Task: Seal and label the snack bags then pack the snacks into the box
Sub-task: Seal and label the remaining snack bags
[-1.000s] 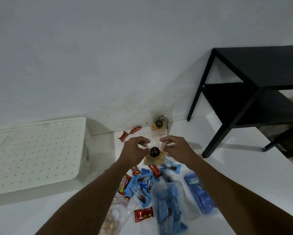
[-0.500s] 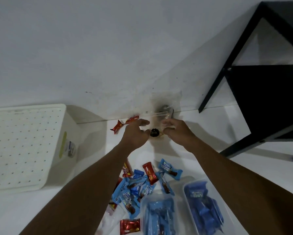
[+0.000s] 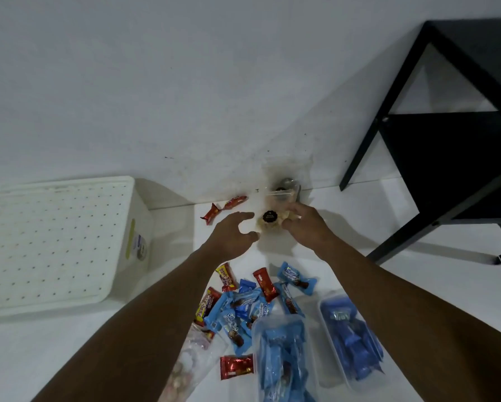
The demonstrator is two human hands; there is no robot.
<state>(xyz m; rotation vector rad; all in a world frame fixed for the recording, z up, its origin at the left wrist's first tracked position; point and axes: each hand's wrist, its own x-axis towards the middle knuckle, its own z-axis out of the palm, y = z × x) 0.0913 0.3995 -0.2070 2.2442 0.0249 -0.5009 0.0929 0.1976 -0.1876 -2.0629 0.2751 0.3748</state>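
Note:
A clear snack bag (image 3: 269,220) with pale snacks and a round black label lies on the white floor near the wall. My right hand (image 3: 304,224) grips its right side. My left hand (image 3: 231,235) hovers just left of it, fingers spread, holding nothing. Behind it a second labelled bag (image 3: 281,191) leans against the wall. A white perforated box (image 3: 55,242) stands at the left. Loose blue and red wrapped snacks (image 3: 252,303) lie in front of me, beside two clear bags of blue packets (image 3: 284,352) (image 3: 350,340).
A black side table (image 3: 446,140) stands at the right, its legs on the floor. Two red wrappers (image 3: 223,208) lie by the wall. A clear bag of pale sweets (image 3: 191,361) is under my left forearm. The wall is close ahead.
Both hands carried the labelled bag away from me toward the wall and set it down. My left hand has let go and spread its fingers; the right still holds it.

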